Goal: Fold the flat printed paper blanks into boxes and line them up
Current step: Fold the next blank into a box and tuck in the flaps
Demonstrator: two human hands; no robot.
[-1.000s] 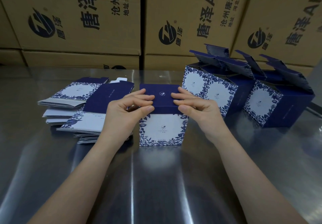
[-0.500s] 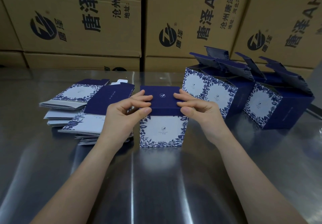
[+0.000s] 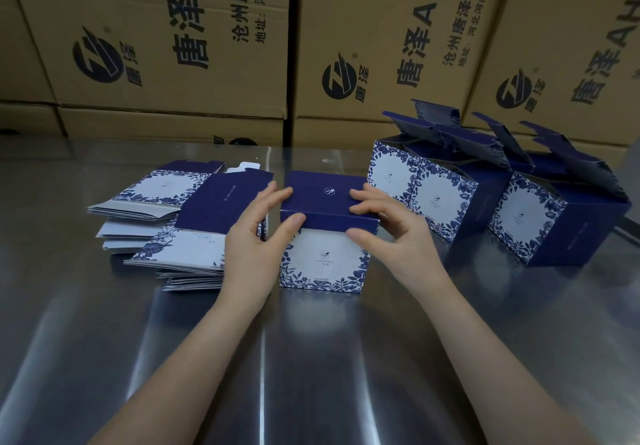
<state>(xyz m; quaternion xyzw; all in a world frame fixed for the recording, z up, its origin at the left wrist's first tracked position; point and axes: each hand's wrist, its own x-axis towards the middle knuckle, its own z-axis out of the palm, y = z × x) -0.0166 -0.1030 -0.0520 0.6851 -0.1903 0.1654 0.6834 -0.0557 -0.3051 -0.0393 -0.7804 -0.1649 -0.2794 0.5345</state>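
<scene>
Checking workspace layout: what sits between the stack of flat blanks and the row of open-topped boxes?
In the head view, the box being folded stands there, with the left hand and right hand on its lid.

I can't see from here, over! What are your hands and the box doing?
Left hand and right hand pinch the box lid at both ends. Box upright on the table, lid nearly shut. Nothing in the way.

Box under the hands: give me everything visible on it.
The box is printed paperboard, navy lid panel with a small white logo, white front face bordered by blue floral print. It stands upright on the steel table, lid folded down. Left hand and right hand pinch the lid's front corners.
</scene>
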